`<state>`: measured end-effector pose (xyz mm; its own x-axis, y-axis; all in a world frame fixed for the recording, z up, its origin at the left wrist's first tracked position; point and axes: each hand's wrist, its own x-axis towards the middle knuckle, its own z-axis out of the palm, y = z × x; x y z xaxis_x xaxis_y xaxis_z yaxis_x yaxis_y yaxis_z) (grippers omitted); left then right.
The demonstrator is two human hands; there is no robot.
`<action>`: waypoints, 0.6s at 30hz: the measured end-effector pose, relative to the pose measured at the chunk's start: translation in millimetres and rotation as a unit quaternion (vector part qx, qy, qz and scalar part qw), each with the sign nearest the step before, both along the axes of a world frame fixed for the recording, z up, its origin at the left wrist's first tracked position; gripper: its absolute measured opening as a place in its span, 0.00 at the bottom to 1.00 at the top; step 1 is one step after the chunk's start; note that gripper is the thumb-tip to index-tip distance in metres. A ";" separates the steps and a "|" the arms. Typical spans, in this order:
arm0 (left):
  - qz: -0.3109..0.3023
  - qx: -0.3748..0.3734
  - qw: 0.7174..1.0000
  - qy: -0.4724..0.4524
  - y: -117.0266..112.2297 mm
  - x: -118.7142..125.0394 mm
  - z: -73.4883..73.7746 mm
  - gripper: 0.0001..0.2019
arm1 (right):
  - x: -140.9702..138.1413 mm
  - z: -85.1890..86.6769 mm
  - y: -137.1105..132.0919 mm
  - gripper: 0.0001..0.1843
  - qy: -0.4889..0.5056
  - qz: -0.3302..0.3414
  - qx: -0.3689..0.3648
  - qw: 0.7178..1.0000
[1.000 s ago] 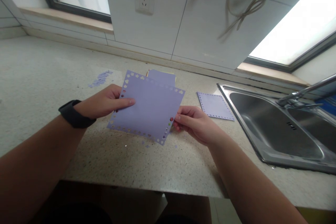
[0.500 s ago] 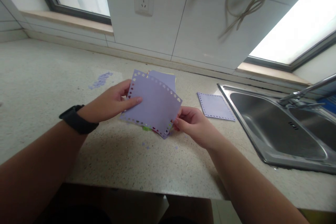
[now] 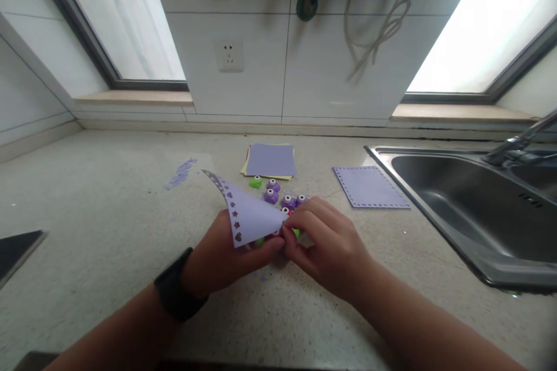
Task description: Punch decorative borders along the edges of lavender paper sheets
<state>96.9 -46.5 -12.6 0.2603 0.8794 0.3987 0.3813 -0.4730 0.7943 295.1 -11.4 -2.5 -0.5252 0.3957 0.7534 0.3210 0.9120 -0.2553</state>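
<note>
A sheet of purple paper [image 3: 255,214] with shapes punched along its edge, hearts and stars among them, is bent into a curve between my hands. My left hand [image 3: 220,258] is closed on it from the left, its thumb pointing right along the lower edge. With fingertips pinched, my right hand [image 3: 328,237] grips the paper's right end; part of a small red thing shows at the fingertips. Just beyond sit several small craft punches with eye-like tops, such as a purple punch [image 3: 271,195] and a green punch [image 3: 256,181]. The sheet and hands partly hide others.
A stack of purple and yellow paper [image 3: 272,159] lies behind the punches. To the right, another punched purple sheet [image 3: 369,186] lies beside the steel sink [image 3: 418,232]. Purple paper scraps [image 3: 181,173] lie at the left. A dark flat object [image 3: 20,249] is at the far left.
The sheet has gone from nearly flat to curled and sits lower. Both hands have come closer together. My view has shifted, and the punches behind the sheet now show.
</note>
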 end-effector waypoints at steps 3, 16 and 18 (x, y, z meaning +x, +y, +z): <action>0.020 -0.003 0.999 -0.028 -2.4 2.2 -5.4 0.01 | -1.1 -0.9 -0.1 0.05 -0.009 0.005 0.012 1.000; 0.118 0.032 0.992 -0.002 -5.9 8.7 -8.1 0.02 | -5.8 -2.1 -2.0 0.05 0.005 -0.029 -0.021 0.999; 0.130 0.024 0.991 0.000 -7.4 9.4 -7.1 0.02 | -6.6 -1.7 -2.1 0.06 0.004 -0.038 -0.016 0.999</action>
<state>106.3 -53.9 -19.7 0.0268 0.8969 0.4414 0.4948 -0.3956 0.7737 288.5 -13.5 -4.2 -0.4867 0.4576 0.7441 0.3869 0.8766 -0.2861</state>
